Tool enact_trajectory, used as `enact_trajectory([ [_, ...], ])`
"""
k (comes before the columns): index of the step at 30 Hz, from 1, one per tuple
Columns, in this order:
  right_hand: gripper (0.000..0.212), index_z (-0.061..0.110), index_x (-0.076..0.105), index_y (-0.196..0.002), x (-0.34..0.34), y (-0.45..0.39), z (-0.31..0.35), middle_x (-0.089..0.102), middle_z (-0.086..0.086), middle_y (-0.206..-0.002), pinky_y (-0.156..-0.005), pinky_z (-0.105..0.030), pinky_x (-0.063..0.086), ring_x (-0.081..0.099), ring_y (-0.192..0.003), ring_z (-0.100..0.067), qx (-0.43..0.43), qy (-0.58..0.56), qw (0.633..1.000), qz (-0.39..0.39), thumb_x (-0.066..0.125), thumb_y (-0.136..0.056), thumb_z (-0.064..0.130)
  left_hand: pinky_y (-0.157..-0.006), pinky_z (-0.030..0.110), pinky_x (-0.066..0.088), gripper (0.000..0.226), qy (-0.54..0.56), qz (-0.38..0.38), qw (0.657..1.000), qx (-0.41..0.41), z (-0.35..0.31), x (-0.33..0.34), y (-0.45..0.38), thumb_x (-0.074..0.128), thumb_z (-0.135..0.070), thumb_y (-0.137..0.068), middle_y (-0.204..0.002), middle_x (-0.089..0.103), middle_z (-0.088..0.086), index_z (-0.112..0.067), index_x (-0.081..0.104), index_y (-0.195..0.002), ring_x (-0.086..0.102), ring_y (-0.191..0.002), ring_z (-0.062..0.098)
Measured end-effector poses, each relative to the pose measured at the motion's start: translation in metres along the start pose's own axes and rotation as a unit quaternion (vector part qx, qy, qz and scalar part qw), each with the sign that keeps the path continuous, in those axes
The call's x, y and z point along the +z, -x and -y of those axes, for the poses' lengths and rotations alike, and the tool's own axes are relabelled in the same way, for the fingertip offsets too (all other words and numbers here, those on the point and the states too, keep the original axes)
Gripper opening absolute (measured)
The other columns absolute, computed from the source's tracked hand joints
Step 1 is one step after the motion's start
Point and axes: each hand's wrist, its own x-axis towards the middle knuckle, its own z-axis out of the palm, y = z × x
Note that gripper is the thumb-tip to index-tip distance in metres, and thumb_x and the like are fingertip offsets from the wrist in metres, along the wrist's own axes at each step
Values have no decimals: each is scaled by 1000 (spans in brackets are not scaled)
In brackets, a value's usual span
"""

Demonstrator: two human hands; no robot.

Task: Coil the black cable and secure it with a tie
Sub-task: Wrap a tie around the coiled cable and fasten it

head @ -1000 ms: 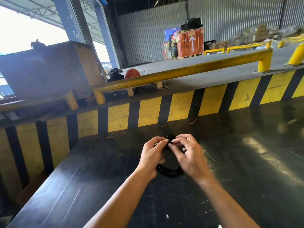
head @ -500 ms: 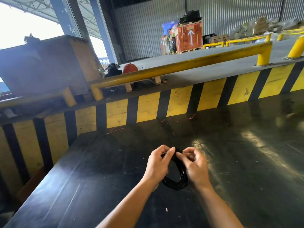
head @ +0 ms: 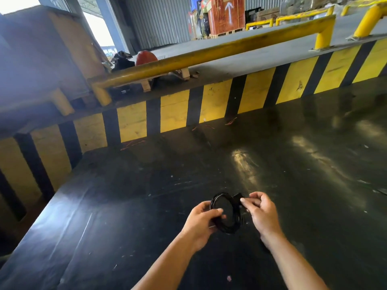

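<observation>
A person's two bare hands hold a small coil of thin black cable [head: 227, 214] just above a glossy black worktop [head: 125, 216] in a warehouse loading area. Far to the left of the hands and beyond them stands a large brown wooden crate [head: 52, 51], partly washed out by daylight from the open doorway. The left hand [head: 201, 223] grips the near-left side of the coil, thumb laid over the strands and fingers curled beneath them. The coil hangs between the two hands as a rough ring, its loops bunched together, tilted so its opening faces the camera. At the coil's upper right, the right hand [head: 261, 214] pinches a short dark tab, apparently the tie [head: 238, 196], between thumb and forefinger; whether it is fastened around the strands cannot be told. Beyond the hands, at the far edge of the worktop, thin red wire scraps [head: 230, 122] lie against a yellow-and-black striped barrier wall [head: 255, 93]. Above that wall a yellow tubular steel guard rail [head: 209, 53] runs from left to right. Behind the rail, up and slightly right of the hands, a red wooden crate marked with a white arrow [head: 227, 15] sits on a pallet.
</observation>
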Motion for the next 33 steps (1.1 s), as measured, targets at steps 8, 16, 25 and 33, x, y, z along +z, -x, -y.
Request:
enact_trajectory([
  [8,41,13,59,-111,-98,1,-71,63,-12,-117,-79,-28,42,62,-103,-26,98,380,919,41,75,-76,24,-59,31,56,41,-51,-43,998,-15,26,-26,-6,68,3,-79,-83,69,9,-19,59,-113,67,-60,17],
  [16,40,30,66,-95,-84,12,-86,60,-1,-103,-85,-37,42,59,-103,-23,96,484,867,64,50,-80,64,-60,34,56,43,24,32,999,-14,32,-20,-11,64,3,-79,-71,69,9,-26,65,-111,67,-64,23],
  [25,16,16,64,-66,-48,0,-40,62,4,-52,-41,-10,38,56,-42,-4,62,266,957,94,74,-78,16,-64,29,55,30,-86,22,995,44,19,-19,-7,62,1,-83,-70,69,-1,-25,75,-92,66,-63,16],
  [33,13,11,62,-87,-4,0,63,71,-2,-70,-48,-17,50,65,-55,-6,-50,25,986,159,66,-81,-1,-65,23,52,16,-139,57,981,120,-19,8,-7,71,-28,-82,-76,69,1,-21,75,-95,62,-67,15],
])
